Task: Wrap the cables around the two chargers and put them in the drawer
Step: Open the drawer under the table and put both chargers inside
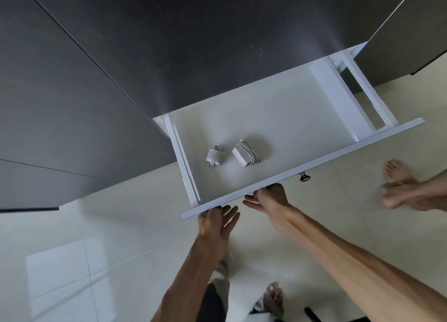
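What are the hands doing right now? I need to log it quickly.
Left hand: on the drawer front, fingers partly straight; grip unclear.
Right hand: curled on the drawer front's edge.
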